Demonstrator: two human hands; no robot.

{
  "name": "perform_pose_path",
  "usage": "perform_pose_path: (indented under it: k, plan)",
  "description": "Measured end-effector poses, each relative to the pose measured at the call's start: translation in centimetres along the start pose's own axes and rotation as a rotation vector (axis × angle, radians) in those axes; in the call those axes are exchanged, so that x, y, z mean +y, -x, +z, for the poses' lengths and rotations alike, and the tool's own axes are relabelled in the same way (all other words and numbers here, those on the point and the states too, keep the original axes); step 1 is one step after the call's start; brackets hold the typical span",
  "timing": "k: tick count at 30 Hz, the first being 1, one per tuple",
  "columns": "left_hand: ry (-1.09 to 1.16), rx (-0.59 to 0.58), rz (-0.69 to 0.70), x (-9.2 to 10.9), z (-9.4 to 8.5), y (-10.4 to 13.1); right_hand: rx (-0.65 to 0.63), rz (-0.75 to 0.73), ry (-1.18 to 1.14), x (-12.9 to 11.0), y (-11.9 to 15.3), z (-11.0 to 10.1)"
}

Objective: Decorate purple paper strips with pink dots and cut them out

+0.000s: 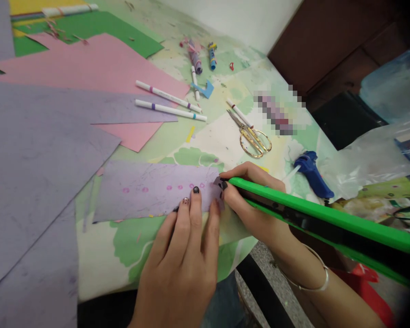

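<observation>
Here's the lilac paper strip (153, 189), lying flat near the front edge of the table (205, 150), its long axis running left to right, with a row of small pink dots along its middle. The left hand (179, 259) comes in from below and presses down on the strip's right portion, fingers stretched out flat and close together, gripping nothing, just pinning the sheet. At the strip's right end sits the right hand (251, 200), curled tightly around the tip of a long green tool (328, 223), and that tool meets the paper right at its short right edge. So the strip stretches away to the left of those fingers, and the right hand is the nearer one to the working end. The tool's long axis slants away to the lower right, out of frame, so its far end is cut off; its dark tip is mostly buried under the fingers, and I cannot make out what kind of tool it is. Behind, gold scissors (251, 134) lie well apart, a blue glue gun (312, 173) rests near the right wrist, two white markers (169, 102) sit on a pink sheet (89, 64), and large purple sheets (30, 150) spread to the left. One patch on the table is blurred out.
</observation>
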State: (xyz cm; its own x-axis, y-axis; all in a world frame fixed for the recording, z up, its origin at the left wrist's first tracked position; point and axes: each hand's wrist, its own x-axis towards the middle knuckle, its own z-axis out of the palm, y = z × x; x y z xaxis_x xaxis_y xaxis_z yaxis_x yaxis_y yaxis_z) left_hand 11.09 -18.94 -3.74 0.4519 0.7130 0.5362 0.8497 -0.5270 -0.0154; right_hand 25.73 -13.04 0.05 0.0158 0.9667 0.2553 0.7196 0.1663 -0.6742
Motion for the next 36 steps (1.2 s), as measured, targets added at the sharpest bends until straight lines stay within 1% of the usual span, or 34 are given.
perform_pose_path:
  k: [5,11,16,20,26,33,36]
  plan:
    - [0.010,0.017,-0.011,0.11,0.11,-0.26,-0.008,-0.012,-0.002,0.19,0.04,-0.09]
    - [-0.007,-0.008,-0.009,0.10,0.14,-0.11,-0.018,-0.022,-0.019,0.19,0.10,-0.12]
    - [-0.018,-0.042,0.028,-0.10,0.04,0.05,-0.020,-0.006,-0.027,0.10,0.03,-0.16]
    - [-0.008,-0.007,0.016,-0.10,0.10,-0.03,-0.009,-0.002,-0.030,0.07,0.07,-0.19]
    - [-0.012,-0.022,0.021,0.04,0.20,-0.11,-0.020,0.013,-0.042,0.03,0.14,-0.21]
    - [-0.011,0.020,0.004,-0.14,0.09,-0.04,0.000,0.025,-0.046,-0.07,0.07,-0.14]
    - [-0.009,0.010,0.008,-0.14,0.03,0.03,-0.002,0.027,-0.047,-0.01,0.07,-0.11]
